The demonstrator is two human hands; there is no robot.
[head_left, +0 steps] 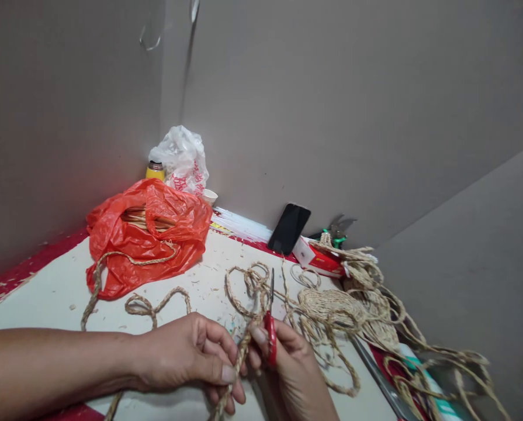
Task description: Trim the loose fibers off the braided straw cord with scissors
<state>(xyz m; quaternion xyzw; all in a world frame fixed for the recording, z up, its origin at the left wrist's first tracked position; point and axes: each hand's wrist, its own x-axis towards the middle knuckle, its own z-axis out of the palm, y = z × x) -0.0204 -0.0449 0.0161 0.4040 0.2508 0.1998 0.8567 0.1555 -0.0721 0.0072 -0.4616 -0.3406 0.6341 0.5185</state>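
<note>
A braided straw cord (242,355) runs up from the bottom edge between my two hands. My left hand (191,356) is closed around it, thumb on top. Just to the right, my right hand (287,362) holds red-handled scissors (270,330), blades pointing up and away from me; its thumb and fingertips also touch the cord. Beyond the hands, a loose tangle of the same cord (255,280) lies on the white table sheet (217,251). Another stretch of cord (97,286) loops out to the left, past my forearm.
A red plastic bag (186,234) with straw strips inside sits at the back left, near a white bag (184,155) and a yellow jar (155,171). A phone (290,228) leans at the back, beside pliers (340,228). Coiled braid (331,307) covers the right side. Grey walls stand behind.
</note>
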